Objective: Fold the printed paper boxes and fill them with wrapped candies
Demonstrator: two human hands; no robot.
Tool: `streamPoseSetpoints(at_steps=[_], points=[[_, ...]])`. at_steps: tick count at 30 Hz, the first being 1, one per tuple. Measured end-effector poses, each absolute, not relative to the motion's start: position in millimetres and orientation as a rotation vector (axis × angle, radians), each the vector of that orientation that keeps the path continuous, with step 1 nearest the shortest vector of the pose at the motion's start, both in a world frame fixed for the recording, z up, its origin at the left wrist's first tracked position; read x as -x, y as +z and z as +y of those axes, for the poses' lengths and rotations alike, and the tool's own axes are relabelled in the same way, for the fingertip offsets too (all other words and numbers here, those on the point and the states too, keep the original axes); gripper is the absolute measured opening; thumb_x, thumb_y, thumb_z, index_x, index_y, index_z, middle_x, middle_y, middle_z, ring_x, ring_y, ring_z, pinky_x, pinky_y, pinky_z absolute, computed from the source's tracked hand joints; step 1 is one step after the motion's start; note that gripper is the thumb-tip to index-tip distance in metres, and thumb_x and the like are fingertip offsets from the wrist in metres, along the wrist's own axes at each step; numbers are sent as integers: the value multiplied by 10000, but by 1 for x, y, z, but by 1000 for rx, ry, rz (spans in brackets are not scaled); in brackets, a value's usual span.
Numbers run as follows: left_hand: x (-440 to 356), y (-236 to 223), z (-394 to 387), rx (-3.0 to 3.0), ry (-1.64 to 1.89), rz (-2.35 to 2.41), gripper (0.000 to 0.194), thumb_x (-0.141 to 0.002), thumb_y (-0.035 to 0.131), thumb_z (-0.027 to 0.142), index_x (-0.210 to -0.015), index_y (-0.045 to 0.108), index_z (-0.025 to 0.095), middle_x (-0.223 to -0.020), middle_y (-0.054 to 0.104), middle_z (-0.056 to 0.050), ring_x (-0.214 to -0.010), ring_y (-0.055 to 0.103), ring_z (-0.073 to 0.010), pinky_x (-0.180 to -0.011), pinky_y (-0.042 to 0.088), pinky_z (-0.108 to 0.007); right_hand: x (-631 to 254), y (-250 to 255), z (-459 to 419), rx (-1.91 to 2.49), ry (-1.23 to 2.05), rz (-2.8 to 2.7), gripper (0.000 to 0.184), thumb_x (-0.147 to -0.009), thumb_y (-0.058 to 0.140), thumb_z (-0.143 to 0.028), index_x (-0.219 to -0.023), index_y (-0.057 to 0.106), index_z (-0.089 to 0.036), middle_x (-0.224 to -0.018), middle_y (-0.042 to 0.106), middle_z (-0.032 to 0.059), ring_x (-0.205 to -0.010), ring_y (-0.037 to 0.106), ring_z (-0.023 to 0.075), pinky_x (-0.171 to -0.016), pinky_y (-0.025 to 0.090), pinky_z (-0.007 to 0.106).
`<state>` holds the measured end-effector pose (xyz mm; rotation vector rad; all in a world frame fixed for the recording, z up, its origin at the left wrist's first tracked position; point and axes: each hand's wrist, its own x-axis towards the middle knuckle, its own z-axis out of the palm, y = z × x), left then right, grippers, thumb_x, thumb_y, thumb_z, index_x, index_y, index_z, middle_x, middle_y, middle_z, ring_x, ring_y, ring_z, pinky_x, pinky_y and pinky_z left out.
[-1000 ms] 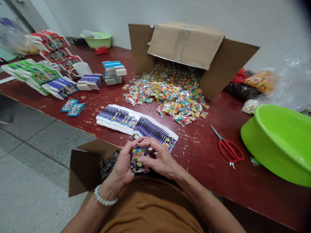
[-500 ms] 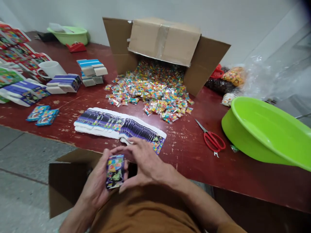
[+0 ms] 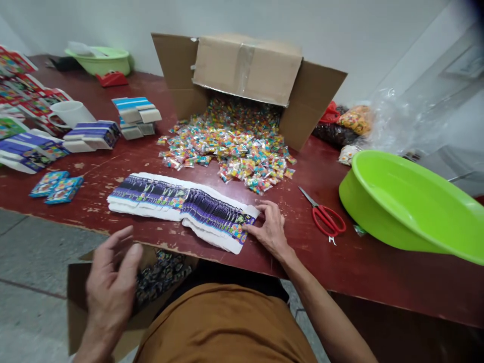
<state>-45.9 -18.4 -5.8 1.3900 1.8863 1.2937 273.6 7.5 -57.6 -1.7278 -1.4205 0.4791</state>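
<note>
My left hand point(image 3: 111, 275) hovers open, fingers spread, over a low cardboard box point(image 3: 77, 297) by my lap that holds several small dark packets point(image 3: 161, 275). My right hand point(image 3: 269, 228) rests on the red table point(image 3: 378, 272), fingertips touching the right end of a fanned row of flat purple-printed cartons point(image 3: 181, 204). It holds nothing that I can see. Behind the row lies a heap of small colourful candy packets point(image 3: 230, 146) spilling from a big tipped cardboard box point(image 3: 245, 70).
Red-handled scissors point(image 3: 323, 217) lie right of my right hand, and a large green basin point(image 3: 412, 206) stands beyond them. On the left are stacks of flat cartons point(image 3: 91, 135), a white mug point(image 3: 70, 113), small blue packets point(image 3: 56, 184) and a far green basin point(image 3: 98, 59).
The small purple box that both hands held is gone from them. My left hand moved down-left over the low box and opened; my right hand reached forward to the carton row.
</note>
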Motion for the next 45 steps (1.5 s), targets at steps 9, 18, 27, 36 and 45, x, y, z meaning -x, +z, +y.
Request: streamPoseSetpoints(at_steps=[9, 18, 27, 36, 45], points=[[-41, 26, -4, -917, 447, 671, 574, -749, 735, 618, -1122, 729, 181, -1049, 761, -139, -997, 707, -309, -875, 542, -396, -262, 21, -8, 1058, 1283, -1047, 287, -746, 790, -417, -856, 626, -210, -775, 657, -20, -702, 582, 125, -685, 473, 251], [-52, 22, -15, -763, 457, 589, 516, -636, 892, 464, -1013, 754, 139, -819, 759, -98, -736, 750, -245, -731, 580, -335, -233, 29, -8, 903, 1487, -1061, 348, -769, 781, -382, -1042, 630, -228, -901, 701, 2, -776, 635, 132, -753, 519, 280], [-58, 29, -20, -727, 628, 874, 331, -673, 884, 396, -845, 734, 156, -649, 756, -56, -520, 700, -185, -544, 562, -268, -228, 20, -21, 922, 1536, -967, 529, -689, 844, -318, -1151, 601, -229, -915, 675, 3, -769, 638, 137, -718, 530, 286], [-65, 18, -19, -983, 1065, 1095, 598, -624, 909, 243, -1135, 599, 232, -945, 762, -14, -777, 724, -168, -710, 575, -240, -216, 14, -16, 1148, 1220, -836, 357, -652, 802, -244, -960, 624, -207, -739, 645, -36, -650, 584, 108, -638, 479, 237], [-60, 30, -21, -965, 1102, 1090, 445, -632, 894, 218, -1028, 691, 225, -855, 770, -21, -694, 694, -166, -620, 564, -224, -214, 2, -20, 1059, 1213, -993, 241, -782, 760, -359, -966, 714, -211, -838, 685, 4, -740, 599, 134, -714, 481, 268]])
